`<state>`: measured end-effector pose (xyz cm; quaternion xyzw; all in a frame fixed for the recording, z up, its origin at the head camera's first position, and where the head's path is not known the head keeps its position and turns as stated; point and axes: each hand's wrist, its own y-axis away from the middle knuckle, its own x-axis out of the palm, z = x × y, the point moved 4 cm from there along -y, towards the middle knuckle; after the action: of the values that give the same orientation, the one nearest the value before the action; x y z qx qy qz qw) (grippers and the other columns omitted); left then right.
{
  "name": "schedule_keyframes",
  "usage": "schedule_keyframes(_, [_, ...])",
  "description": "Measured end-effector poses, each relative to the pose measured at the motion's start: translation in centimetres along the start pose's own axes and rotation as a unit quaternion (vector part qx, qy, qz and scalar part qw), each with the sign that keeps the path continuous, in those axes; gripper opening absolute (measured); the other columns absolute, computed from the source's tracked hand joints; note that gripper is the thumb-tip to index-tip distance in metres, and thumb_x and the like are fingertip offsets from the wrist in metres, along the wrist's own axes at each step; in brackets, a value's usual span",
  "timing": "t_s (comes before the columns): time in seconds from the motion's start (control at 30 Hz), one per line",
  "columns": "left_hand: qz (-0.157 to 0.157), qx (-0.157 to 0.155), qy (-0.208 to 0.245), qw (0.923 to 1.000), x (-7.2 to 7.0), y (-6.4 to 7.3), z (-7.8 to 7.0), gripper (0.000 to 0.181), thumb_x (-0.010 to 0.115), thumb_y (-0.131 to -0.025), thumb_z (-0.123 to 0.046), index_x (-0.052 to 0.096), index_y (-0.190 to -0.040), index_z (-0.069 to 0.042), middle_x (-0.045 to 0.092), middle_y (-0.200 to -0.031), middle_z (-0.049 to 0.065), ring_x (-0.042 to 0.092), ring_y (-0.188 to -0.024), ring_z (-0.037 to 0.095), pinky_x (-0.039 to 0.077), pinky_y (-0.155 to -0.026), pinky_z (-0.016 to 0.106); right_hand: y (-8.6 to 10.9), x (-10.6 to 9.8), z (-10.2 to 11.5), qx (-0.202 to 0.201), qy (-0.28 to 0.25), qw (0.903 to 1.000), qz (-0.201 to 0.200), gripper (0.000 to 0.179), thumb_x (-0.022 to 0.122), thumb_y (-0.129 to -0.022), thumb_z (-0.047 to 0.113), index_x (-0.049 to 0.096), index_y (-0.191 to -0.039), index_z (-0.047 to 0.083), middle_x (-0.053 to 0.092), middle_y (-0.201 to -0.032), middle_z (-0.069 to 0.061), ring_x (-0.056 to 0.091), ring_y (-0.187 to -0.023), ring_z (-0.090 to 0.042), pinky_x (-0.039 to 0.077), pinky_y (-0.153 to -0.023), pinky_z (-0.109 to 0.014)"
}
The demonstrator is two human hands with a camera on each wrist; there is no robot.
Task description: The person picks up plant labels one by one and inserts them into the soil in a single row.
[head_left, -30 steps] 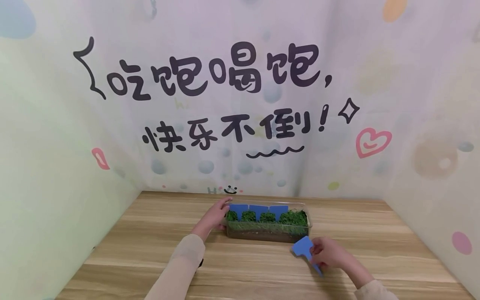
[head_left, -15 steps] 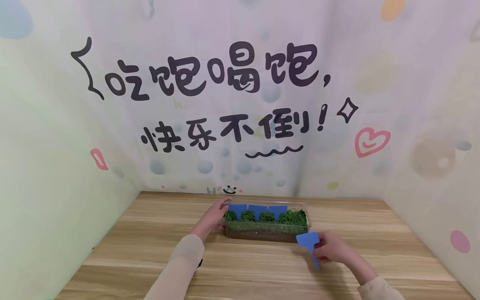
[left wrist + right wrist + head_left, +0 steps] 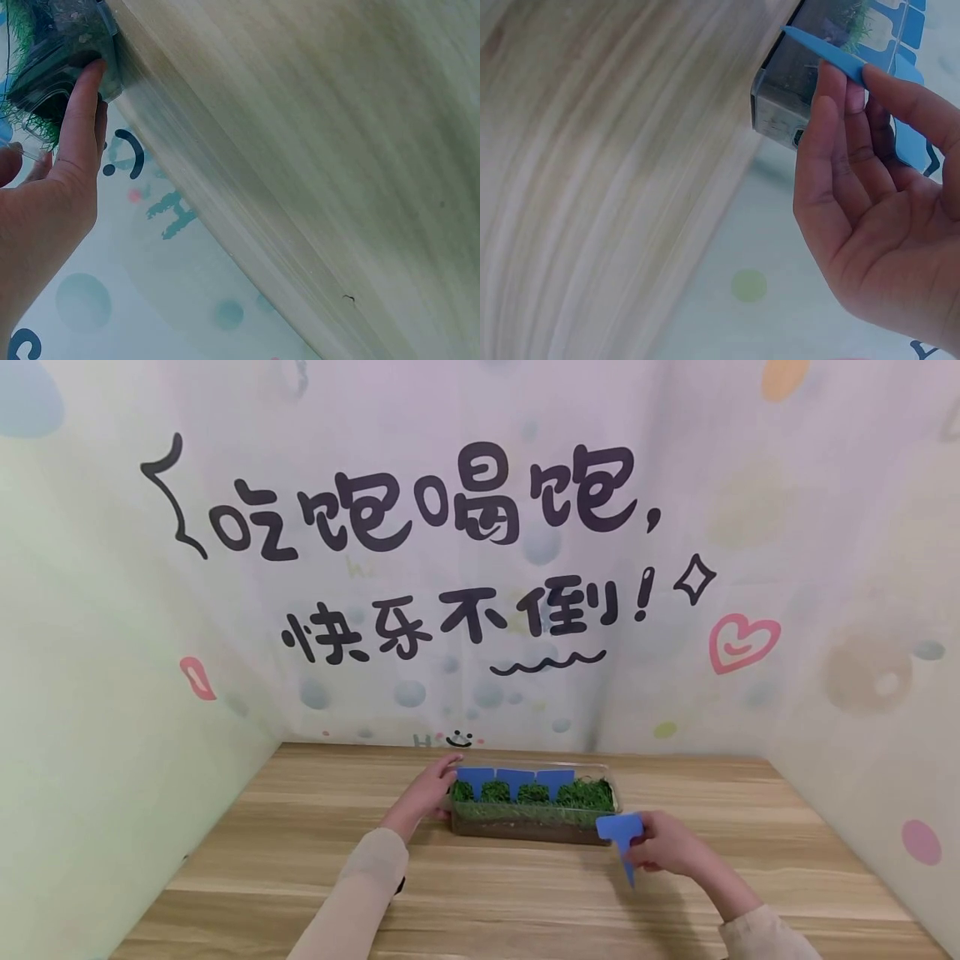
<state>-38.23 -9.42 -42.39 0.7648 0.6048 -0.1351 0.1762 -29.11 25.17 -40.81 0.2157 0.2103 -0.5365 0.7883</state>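
Note:
A clear plastic planter box [image 3: 525,833] stands on the table, with dark soil and green grass-like plants [image 3: 588,795] in it. Several blue plant labels [image 3: 516,782] stand upright in a row along its back. At the box's left end, my left hand [image 3: 429,789] touches the end wall, its fingers mostly straight, as the left wrist view also shows [image 3: 64,161]. My right hand [image 3: 667,843] pinches a blue T-shaped plant label [image 3: 619,828] by its stem, between thumb and fingers. This label is held just in front of the box's right front corner, pointed tip down.
The wood-grain table [image 3: 480,902] reaches back to a printed curtain [image 3: 465,693] with black lettering, which also hangs at both sides. A dark object [image 3: 400,887] shows partly beside the left sleeve.
My right hand has raised the plant label slightly and turned it from a slant to nearly upright, stem down. The left hand and planter box have stayed in place.

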Motion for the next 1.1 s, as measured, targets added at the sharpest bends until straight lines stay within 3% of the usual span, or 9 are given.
schedule_keyframes(0.47, [-0.004, 0.001, -0.004, 1.0, 0.0, 0.0, -0.2, 0.046, 0.035, -0.109, -0.013, 0.036, -0.155, -0.016, 0.035, -0.159, 0.021, 0.037, -0.143, 0.046, 0.06, -0.068, 0.044, -0.1, -1.4, 1.6, -0.019, 0.023, 0.9991, -0.031, 0.023, 0.064, -0.089, 0.003, 0.058, -0.102, -0.015, 0.071, -0.083, -0.011, 0.067, -0.074, -0.02, 0.058, -0.062, -0.031])
schedule_keyframes(0.8, [-0.003, -0.011, -0.003, 0.9999, 0.0, 0.2, -0.3, 0.046, 0.034, -0.109, -0.013, 0.035, -0.155, -0.015, 0.034, -0.159, 0.021, 0.036, -0.144, 0.044, 0.06, -0.069, 0.047, -0.2, -2.3, 3.1, -0.011, 0.022, 0.9977, -0.064, 0.029, 0.062, -0.094, 0.006, 0.057, -0.112, -0.017, 0.073, -0.092, -0.017, 0.07, -0.08, -0.023, 0.061, -0.07, -0.038])
schedule_keyframes(1.1, [-0.005, -0.012, 0.004, 0.9999, 0.1, 0.1, -0.3, 0.046, 0.035, -0.109, -0.013, 0.035, -0.155, -0.015, 0.034, -0.159, 0.021, 0.035, -0.144, 0.045, 0.061, -0.073, 0.048, -0.9, -2.7, 3.5, -0.011, 0.023, 0.9934, -0.112, 0.038, 0.063, -0.096, 0.007, 0.052, -0.121, -0.018, 0.068, -0.103, -0.026, 0.071, -0.085, -0.025, 0.063, -0.074, -0.037])
